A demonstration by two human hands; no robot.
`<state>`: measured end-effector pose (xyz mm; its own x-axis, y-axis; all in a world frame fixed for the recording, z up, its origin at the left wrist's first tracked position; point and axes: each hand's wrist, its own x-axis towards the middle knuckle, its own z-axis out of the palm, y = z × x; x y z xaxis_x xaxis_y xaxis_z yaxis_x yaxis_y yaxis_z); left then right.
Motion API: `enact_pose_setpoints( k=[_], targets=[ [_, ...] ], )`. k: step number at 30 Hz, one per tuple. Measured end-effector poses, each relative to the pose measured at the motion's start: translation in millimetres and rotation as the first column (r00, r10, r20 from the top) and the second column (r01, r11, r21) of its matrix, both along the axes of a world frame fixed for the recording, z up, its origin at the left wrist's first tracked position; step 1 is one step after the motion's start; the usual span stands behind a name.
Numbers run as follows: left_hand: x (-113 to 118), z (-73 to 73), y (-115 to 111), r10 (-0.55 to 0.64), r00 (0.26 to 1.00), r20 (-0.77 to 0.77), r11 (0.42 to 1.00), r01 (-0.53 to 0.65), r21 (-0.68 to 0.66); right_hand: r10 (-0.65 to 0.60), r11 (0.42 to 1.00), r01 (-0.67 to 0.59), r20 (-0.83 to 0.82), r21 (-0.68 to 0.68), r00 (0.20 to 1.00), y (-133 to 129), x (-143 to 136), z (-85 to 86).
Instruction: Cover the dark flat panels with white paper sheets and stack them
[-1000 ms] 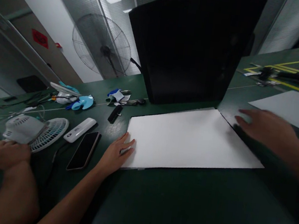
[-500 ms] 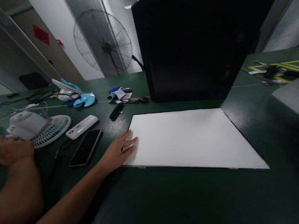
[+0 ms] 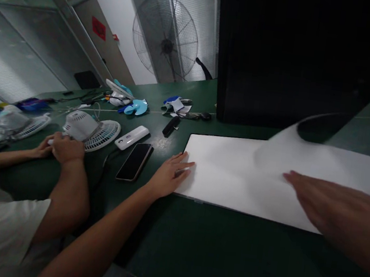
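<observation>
The white panel [image 3: 221,170] lies right of centre in the frame. A loose sheet [image 3: 353,168] covers part of its right side, one corner curled up and not yet flat; the panel's left end is uncovered. The left hand [image 3: 168,175], grasping nothing, rests there with fingers spread. The right hand [image 3: 338,211] reaches in from lower right, fingers outstretched; whether it pinches the sheet, I cannot tell. The phone [image 3: 134,162] lies left of centre.
</observation>
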<state>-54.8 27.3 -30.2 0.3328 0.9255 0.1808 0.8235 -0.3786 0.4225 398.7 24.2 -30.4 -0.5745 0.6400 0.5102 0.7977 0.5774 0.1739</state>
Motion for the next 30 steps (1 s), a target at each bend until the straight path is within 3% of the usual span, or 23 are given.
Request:
enact_pose_setpoints(
  k=[3,6,14,18,21,26,30],
  targets=[
    [1,1.2,-2,0.024,0.998,0.056,1.0,-0.024,-0.012,0.183,0.977,-0.199,0.179,0.077,0.967,-14,-39,-5.2],
    [1,3.0,-4,0.043,0.995,0.086,0.999,-0.042,-0.018,0.252,0.963,-0.262,0.135,0.06,0.958,-17,-60,-5.4],
    [5,8.5,-8,0.032,0.999,-0.037,0.999,-0.034,-0.039,0.412,0.902,-0.395,0.075,-0.174,0.908,-29,-75,4.1],
    [5,7.3,-8,0.04,0.998,-0.039,0.999,-0.041,-0.035,0.33,0.937,-0.325,0.016,-0.127,0.944,-27,-70,1.9],
    [4,5.1,-7,0.046,0.999,0.008,0.999,-0.046,-0.028,0.253,0.959,-0.253,-0.018,-0.13,0.967,-21,-60,-9.0],
    [0,2.9,-5,0.034,0.997,0.076,0.999,-0.035,0.002,0.215,0.972,-0.211,0.021,-0.103,0.976,-13,-51,-27.6],
    [0,3.2,-3,0.044,0.995,0.093,0.999,-0.044,0.005,0.206,0.977,-0.205,0.035,-0.052,0.978,-12,-53,-29.3]
  ],
)
